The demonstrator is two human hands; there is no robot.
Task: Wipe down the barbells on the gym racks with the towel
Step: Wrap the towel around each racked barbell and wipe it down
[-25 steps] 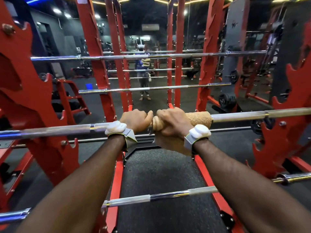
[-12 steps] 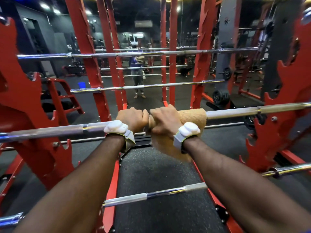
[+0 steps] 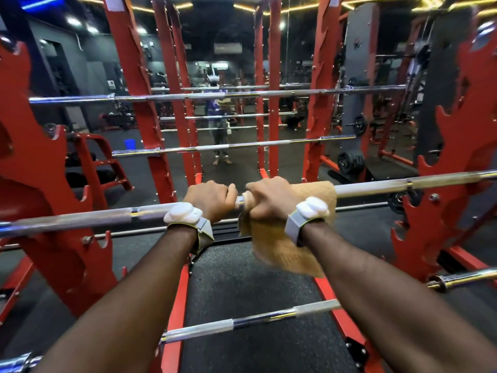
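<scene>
Here left fingers (image 3: 213, 188) grasp barbell (image 3: 403, 184); right fingers (image 3: 266, 184) clench towel (image 3: 282, 251) (red racks (image 3: 53, 211), black floor (image 3: 242, 292)).

Forearms bare — at each wrist a white rounded pod (image 3: 183, 215) on a grey strap (image 3: 293, 230).

2 arms outstretched; left hand (image 3: 210, 200), right hand (image 3: 269, 201) curled, just apart.

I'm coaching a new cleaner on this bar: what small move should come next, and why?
Probably slide the right hand, which grips the tan towel around the barbell, rightward toward the red rack upright. The left hand grips the bare bar beside it, blocking that way, while a long uncovered stretch lies to the right.
</scene>
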